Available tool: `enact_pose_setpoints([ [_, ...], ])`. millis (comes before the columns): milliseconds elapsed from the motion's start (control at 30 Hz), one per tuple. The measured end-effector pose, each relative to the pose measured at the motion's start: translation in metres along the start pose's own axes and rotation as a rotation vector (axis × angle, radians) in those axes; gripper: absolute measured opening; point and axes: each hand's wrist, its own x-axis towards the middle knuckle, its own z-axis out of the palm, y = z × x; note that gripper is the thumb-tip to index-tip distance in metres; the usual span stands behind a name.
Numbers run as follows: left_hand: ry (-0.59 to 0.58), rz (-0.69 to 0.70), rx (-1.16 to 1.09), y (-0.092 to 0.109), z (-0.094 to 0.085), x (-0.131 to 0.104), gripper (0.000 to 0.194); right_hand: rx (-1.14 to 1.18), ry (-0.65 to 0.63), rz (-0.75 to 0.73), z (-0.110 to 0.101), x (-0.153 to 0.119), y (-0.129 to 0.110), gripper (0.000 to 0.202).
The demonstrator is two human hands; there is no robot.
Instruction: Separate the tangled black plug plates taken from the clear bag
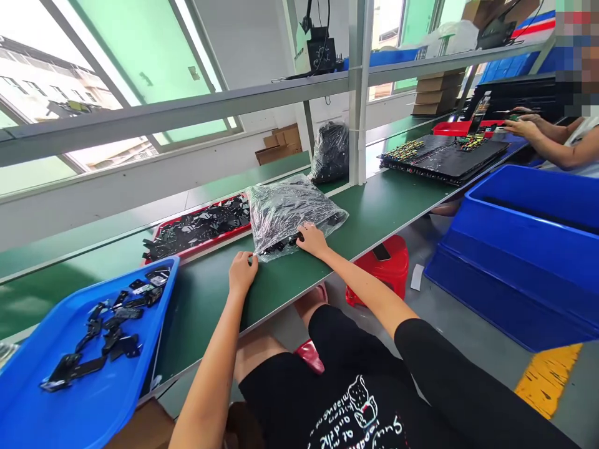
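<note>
Now my left hand (pixel 242 272) pinches the corner of the clear bag (pixel 290 212) lying on the bench (pixel 374 206), my right hand (pixel 312 240) clasps its open edge; black parts remain inside, unemptied.

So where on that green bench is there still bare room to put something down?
Bare green bench runs from the clear plastic bag to the black tray stack. A smaller patch lies between the blue tray and the left hand. Around the bag it is crowded: both hands, right hand, and the red tray.
</note>
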Motion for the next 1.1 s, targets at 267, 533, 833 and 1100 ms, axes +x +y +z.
enact_pose_setpoints([
  [267, -0.022, 0.104, -0.126, 0.001, -0.005, 0.001, 0.026, 0.207, 0.075, 0.043, -0.001, 0.001, -0.005, 0.029],
  [533, 0.034, 0.040, -0.473, 0.008, -0.020, -0.003, 0.028, 0.555, 0.066, 0.110, -0.010, 0.021, 0.004, 0.028],
  [833, -0.625, -0.564, -1.515, 0.067, -0.001, -0.011, 0.051, 0.896, -0.129, -0.029, -0.007, 0.017, -0.071, 0.017],
  [1100, -0.667, -0.808, -2.119, 0.051, -0.029, 0.013, 0.033, 0.390, 0.082, -0.755, -0.012, 0.038, -0.117, 0.020],
])
